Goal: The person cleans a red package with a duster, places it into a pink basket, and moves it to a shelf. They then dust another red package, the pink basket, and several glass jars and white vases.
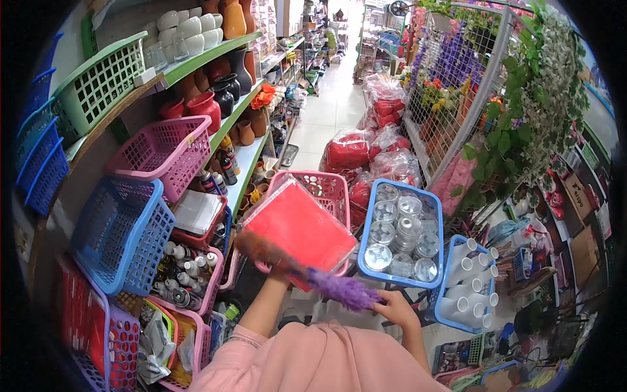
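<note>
A long fluffy bundle, purple [343, 289] at one end and blurred brown [261, 250] at the other, lies across the front of my body. My left hand [279, 270] is at the brown part, which covers its fingers, so its grip cannot be made out. At the purple end, the fingers of my right hand [392, 307] are closed on the tip. Just beyond the bundle, a flat red plastic-wrapped packet [297, 222] rests over a pink basket [326, 186].
Right of the packet are a blue basket [441, 225] of clear round containers and one with white cups [460, 304]. Stacked baskets [117, 242] and shelves of pots [245, 98] line the left. Red bags [349, 149] and a flower-hung wire rack [470, 98] flank the tiled aisle [323, 108].
</note>
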{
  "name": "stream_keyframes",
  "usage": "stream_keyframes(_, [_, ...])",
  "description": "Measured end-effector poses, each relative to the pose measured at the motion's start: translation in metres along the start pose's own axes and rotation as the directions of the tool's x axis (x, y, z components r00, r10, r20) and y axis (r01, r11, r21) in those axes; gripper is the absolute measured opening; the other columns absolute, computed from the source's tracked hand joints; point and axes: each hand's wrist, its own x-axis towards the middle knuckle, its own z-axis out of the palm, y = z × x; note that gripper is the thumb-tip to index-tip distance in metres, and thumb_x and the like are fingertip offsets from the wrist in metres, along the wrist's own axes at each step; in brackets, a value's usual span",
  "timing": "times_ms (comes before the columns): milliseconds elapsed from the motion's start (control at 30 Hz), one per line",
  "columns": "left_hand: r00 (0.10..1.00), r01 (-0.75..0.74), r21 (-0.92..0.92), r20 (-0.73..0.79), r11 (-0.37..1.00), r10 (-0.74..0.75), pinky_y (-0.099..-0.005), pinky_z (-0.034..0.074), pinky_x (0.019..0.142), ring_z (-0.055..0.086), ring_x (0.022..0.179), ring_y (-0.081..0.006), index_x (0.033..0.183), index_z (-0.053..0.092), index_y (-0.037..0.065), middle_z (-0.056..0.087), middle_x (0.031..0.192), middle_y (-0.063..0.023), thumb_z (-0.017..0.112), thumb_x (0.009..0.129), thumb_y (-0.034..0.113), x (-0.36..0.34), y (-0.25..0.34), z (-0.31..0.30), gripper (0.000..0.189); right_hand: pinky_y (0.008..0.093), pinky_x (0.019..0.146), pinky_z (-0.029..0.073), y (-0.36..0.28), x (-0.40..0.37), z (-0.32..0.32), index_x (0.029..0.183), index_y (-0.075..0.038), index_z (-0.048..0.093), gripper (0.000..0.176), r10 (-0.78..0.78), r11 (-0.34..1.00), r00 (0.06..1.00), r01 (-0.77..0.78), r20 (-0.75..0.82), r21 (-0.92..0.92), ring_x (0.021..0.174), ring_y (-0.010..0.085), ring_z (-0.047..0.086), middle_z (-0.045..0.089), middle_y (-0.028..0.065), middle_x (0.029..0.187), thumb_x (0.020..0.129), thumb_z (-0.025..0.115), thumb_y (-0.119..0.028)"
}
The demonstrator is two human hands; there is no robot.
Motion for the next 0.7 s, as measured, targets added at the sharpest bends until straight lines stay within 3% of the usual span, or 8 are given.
stream_keyframes(167, [1.000, 0.008, 0.031, -0.005, 0.999, -0.008, -0.0391, 0.042, 0.099, 0.050, 0.113, -0.0248, 0.129, 0.040, 0.010, 0.051, 0.121, -0.0071, 0.034, 0.096, 0.053, 0.038, 0.014, -0.008, 0.054, 0.0326, 0.062, 0.045, -0.029, 0.025, 0.015, 0.100, -0.001, 0.064, 0.030, 0.079, 0.996, 0.921, -0.086, -0.380, 0.000, 0.062, 0.0197, 0.054, 0.063, 0.0198, 0.075, 0.081, 0.067, -0.024])
stream_keyframes(233, [1.000, 0.004, 0.040, 0.001, 0.999, -0.004, -0.0392, 0.042, 0.099, 0.050, 0.114, -0.0249, 0.129, 0.040, 0.010, 0.051, 0.121, -0.0071, 0.034, 0.096, 0.053, 0.043, 0.018, -0.016, 0.054, 0.0341, 0.064, 0.045, -0.025, 0.036, 0.016, 0.096, 0.001, 0.064, 0.028, 0.134, 0.991, 0.937, -0.134, -0.321, 0.024, 0.063, 0.0243, 0.055, 0.062, 0.0204, 0.074, 0.081, 0.066, -0.023])
stream_keyframes(300, [1.000, -0.007, 0.051, 0.002, 0.999, 0.007, -0.0392, 0.042, 0.099, 0.050, 0.114, -0.0249, 0.129, 0.039, 0.010, 0.051, 0.121, -0.0072, 0.034, 0.096, 0.053, 0.047, 0.024, -0.029, 0.054, 0.0286, 0.061, 0.042, -0.016, 0.044, 0.013, 0.100, 0.002, 0.063, 0.025, -0.117, 0.985, 0.991, 0.109, -0.056, -0.132, 0.064, 0.0107, 0.049, 0.059, 0.0072, 0.068, 0.083, 0.061, -0.016])
stream_keyframes(333, [1.000, -0.013, 0.057, 0.000, 0.998, 0.013, -0.0392, 0.042, 0.099, 0.050, 0.114, -0.0249, 0.129, 0.039, 0.010, 0.051, 0.121, -0.0072, 0.034, 0.096, 0.053, 0.033, 0.030, -0.036, 0.054, 0.0283, 0.060, 0.042, -0.022, 0.047, 0.010, 0.099, 0.002, 0.064, 0.024, -0.132, 0.977, 0.991, 0.127, -0.016, -0.173, 0.065, 0.0102, 0.049, 0.060, 0.0060, 0.069, 0.083, 0.061, -0.016])
stream_keyframes(433, [1.000, -0.027, 0.083, 0.003, 0.996, 0.027, -0.0393, 0.042, 0.099, 0.050, 0.114, -0.0249, 0.129, 0.039, 0.010, 0.050, 0.121, -0.0072, 0.034, 0.096, 0.053, 0.077, 0.042, -0.039, 0.054, 0.0287, 0.060, 0.043, -0.026, 0.071, 0.019, 0.098, 0.001, 0.064, 0.024, -0.014, 1.000, 0.974, 0.018, -0.226, 0.016, 0.065, 0.0102, 0.049, 0.060, 0.0061, 0.070, 0.082, 0.063, -0.017])
stream_keyframes(500, [0.999, -0.033, 0.099, 0.016, 0.995, 0.031, -0.0393, 0.042, 0.099, 0.050, 0.114, -0.0249, 0.130, 0.039, 0.010, 0.050, 0.121, -0.0073, 0.034, 0.096, 0.053, 0.089, 0.051, -0.045, 0.054, 0.0293, 0.061, 0.043, -0.028, 0.085, 0.028, 0.098, 0.001, 0.065, 0.025, 0.010, 1.000, 0.951, -0.018, -0.309, -0.020, 0.065, 0.0103, 0.049, 0.061, 0.0057, 0.071, 0.082, 0.063, -0.018])
stream_keyframes(600, [0.998, -0.047, 0.122, 0.043, 0.991, 0.042, -0.0394, 0.042, 0.099, 0.050, 0.114, -0.0249, 0.130, 0.039, 0.010, 0.050, 0.122, -0.0073, 0.034, 0.096, 0.053, 0.082, 0.061, -0.071, 0.055, 0.0293, 0.061, 0.044, -0.040, 0.100, 0.040, 0.101, 0.000, 0.065, 0.027, -0.031, 0.999, 0.955, 0.033, -0.294, 0.001, 0.065, 0.0104, 0.050, 0.061, 0.0057, 0.071, 0.082, 0.064, -0.018])
stream_keyframes(700, [0.997, -0.042, 0.144, 0.073, 0.989, 0.032, -0.0394, 0.042, 0.099, 0.050, 0.114, -0.0249, 0.130, 0.039, 0.010, 0.050, 0.122, -0.0074, 0.034, 0.096, 0.053, 0.074, 0.069, -0.098, 0.055, 0.0312, 0.067, 0.047, -0.039, 0.113, 0.044, 0.109, -0.001, 0.064, 0.030, -0.063, 0.988, 0.998, 0.065, 0.016, -0.142, 0.068, 0.0142, 0.057, 0.067, 0.0129, 0.076, 0.084, 0.063, -0.018])
